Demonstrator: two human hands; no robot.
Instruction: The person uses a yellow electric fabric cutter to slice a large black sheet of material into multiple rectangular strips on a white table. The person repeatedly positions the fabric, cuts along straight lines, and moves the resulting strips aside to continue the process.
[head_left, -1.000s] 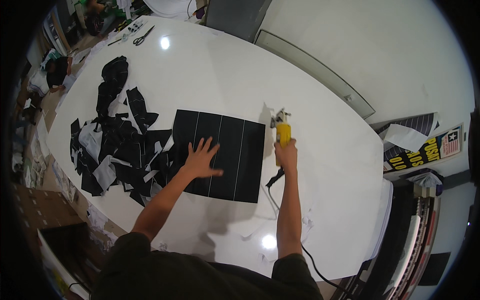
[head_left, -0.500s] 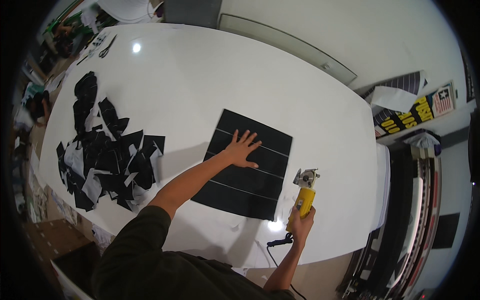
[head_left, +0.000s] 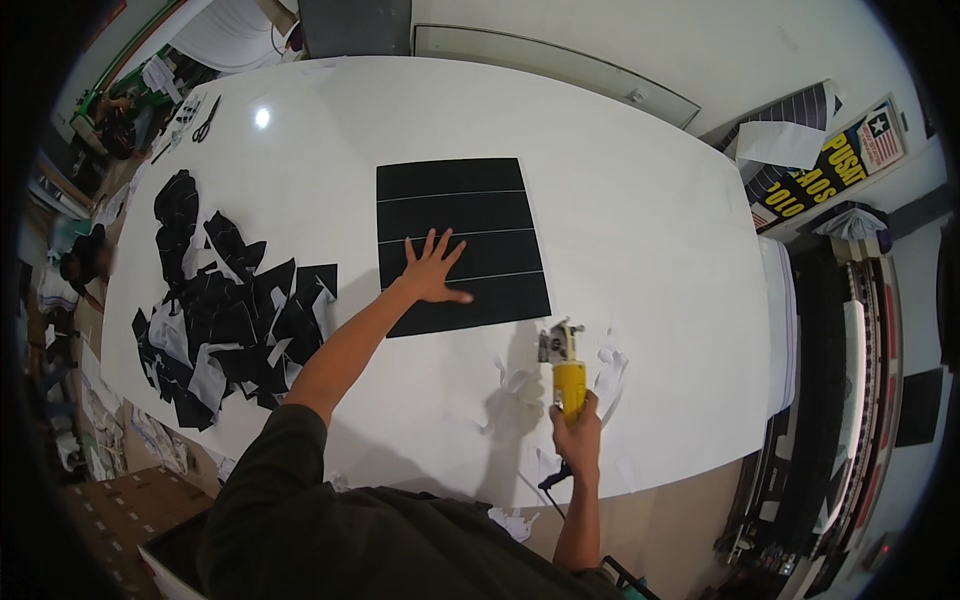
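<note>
My left hand (head_left: 428, 272) lies with fingers spread on a black rectangular sheet (head_left: 462, 178) marked with thin white crosswise lines. My right hand (head_left: 578, 432) grips a yellow hand-held electric cutter (head_left: 569, 382), its metal blade head upward, just beyond the sheet's near right corner. A dark cord runs down from the cutter. To the left lies a heaped pile of black and pale offcuts (head_left: 220, 310).
The white table (head_left: 660, 280) has scissors (head_left: 205, 130) and small items at the far left, with pale scraps near the cutter. A co-worker (head_left: 82, 262) is beyond the left edge. A wall and signboard (head_left: 842, 165) border the right, above rolls of material (head_left: 855, 350).
The sheet has turned about a quarter turn and moved away from me and from the pile, under my left hand. The cutter has moved from beside the sheet to its near side.
</note>
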